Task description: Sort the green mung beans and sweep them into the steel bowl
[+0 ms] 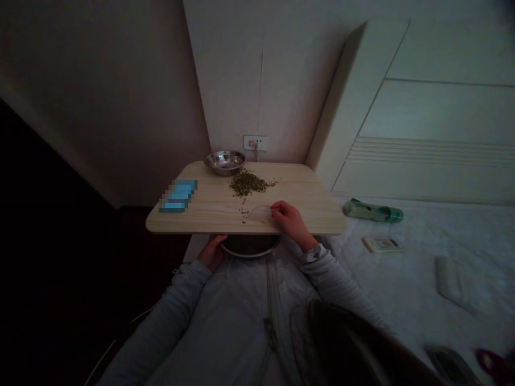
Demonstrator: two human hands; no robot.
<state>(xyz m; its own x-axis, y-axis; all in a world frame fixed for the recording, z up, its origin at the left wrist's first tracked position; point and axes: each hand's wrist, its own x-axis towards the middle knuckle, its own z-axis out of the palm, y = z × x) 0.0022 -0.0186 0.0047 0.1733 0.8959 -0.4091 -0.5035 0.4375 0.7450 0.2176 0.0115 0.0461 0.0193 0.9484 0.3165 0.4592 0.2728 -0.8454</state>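
A heap of small dark green beans (246, 184) lies on the pale wooden tabletop (217, 219), with a few stray beans near the front edge. My right hand (287, 219) pinches a thin translucent rounded piece (260, 214), like a plastic lid or scraper, which rests on the wood beside those strays. Below the front edge, my left hand (214, 252) grips the rim of a bowl (250, 254) on my lap. The bowl is partly hidden under the tabletop and its inside is dark. At the back left stands a shiny metal bowl (225, 162).
A blurred-out blue rectangle (179, 196) lies on the tabletop's left. Behind is a wall socket (255, 142) with a plug. On the white bed to the right are a green transparent bottle-like item (374, 211), a phone-like object (382, 245) and a white pack (454, 280).
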